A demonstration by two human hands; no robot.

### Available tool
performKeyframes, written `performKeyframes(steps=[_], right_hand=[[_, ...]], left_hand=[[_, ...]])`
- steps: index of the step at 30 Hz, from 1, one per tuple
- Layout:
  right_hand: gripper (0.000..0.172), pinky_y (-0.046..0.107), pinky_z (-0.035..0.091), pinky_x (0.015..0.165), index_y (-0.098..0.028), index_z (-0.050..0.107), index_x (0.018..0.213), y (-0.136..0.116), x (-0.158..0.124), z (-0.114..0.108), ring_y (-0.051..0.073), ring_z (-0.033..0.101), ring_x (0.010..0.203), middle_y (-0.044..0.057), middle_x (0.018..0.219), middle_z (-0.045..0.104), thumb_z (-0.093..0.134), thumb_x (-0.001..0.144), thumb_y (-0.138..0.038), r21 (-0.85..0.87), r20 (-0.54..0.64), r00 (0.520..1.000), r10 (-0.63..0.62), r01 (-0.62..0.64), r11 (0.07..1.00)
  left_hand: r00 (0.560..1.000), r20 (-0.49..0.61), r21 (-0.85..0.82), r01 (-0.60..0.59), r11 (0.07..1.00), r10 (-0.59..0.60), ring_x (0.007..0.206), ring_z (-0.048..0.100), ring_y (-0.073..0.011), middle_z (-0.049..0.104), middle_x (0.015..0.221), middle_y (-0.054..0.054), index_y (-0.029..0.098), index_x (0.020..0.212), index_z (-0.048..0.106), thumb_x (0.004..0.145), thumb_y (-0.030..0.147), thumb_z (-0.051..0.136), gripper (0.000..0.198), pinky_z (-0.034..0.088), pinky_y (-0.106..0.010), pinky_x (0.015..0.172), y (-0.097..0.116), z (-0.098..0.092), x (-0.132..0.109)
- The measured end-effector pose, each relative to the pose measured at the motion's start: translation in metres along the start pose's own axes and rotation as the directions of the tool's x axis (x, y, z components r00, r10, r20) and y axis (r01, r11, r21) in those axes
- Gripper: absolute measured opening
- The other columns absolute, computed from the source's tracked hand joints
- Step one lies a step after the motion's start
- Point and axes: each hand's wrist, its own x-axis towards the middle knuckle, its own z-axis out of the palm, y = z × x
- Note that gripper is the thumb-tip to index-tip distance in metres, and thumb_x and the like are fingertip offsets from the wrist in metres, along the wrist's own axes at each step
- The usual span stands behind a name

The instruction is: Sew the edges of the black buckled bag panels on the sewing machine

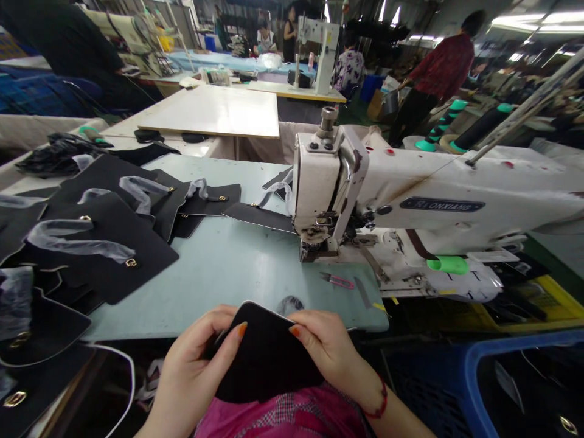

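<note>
Between my two hands is a black flat panel (269, 359) with rounded corners and a pale edge, held low at the front of the table over my lap. My left hand (201, 359) pinches its left side, thumb on top. At the upper right edge my right hand (326, 344) grips it, thumb on the face. Beyond the panel stands a white sewing machine (424, 201). A pair of pink-handled thread snips (337, 280) lies on the table in front of the machine. Another black piece (260, 215) with a wrapped handle rests beside the machine's head.
Black bag pieces (109, 237) with plastic-wrapped handles and gold rings pile up on the left of the pale green table (214, 274). A blue basket (474, 365) holding black pieces stands at right. Thread cones (479, 128) stand behind the machine. People work in the background.
</note>
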Motion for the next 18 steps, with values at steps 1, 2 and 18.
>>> performKeyframes(steps=[1, 2, 18], right_hand=[[0.034, 0.023, 0.043, 0.066, -0.017, 0.069, 0.099, -0.002, 0.002, 0.0, 0.013, 0.063, 0.072, 0.004, 0.081, 0.07, 0.042, 0.1, -0.037, 0.0, -0.005, 1.0, -0.003, 0.003, 1.0], [0.033, 0.023, 0.043, 0.066, -0.017, 0.07, 0.1, -0.005, 0.004, 0.001, 0.013, 0.063, 0.072, 0.004, 0.081, 0.07, 0.043, 0.1, -0.037, 0.001, -0.008, 1.0, -0.007, 0.007, 1.0], [0.028, 0.023, 0.044, 0.068, -0.02, 0.071, 0.106, -0.032, 0.025, 0.01, 0.013, 0.065, 0.076, 0.004, 0.088, 0.072, 0.047, 0.099, -0.032, 0.09, -0.014, 1.0, 0.013, -0.012, 0.996]], left_hand=[[1.0, 0.004, 0.0, -0.011, 1.0, 0.011, 0.082, 0.064, -0.0151, 0.068, 0.091, -0.003, 0.02, 0.078, 0.061, 0.089, 0.02, 0.057, 0.011, 0.048, -0.022, 0.074, 0.001, 0.0, 0.0], [1.0, 0.011, 0.001, -0.018, 1.0, 0.018, 0.082, 0.064, -0.0151, 0.068, 0.092, -0.003, 0.02, 0.079, 0.061, 0.089, 0.019, 0.057, 0.011, 0.048, -0.022, 0.074, 0.002, -0.001, -0.001], [0.995, 0.043, 0.015, -0.088, 0.996, 0.087, 0.085, 0.065, -0.0172, 0.069, 0.097, -0.005, 0.021, 0.085, 0.063, 0.089, 0.015, 0.056, 0.01, 0.05, -0.026, 0.077, 0.005, -0.004, 0.0]])
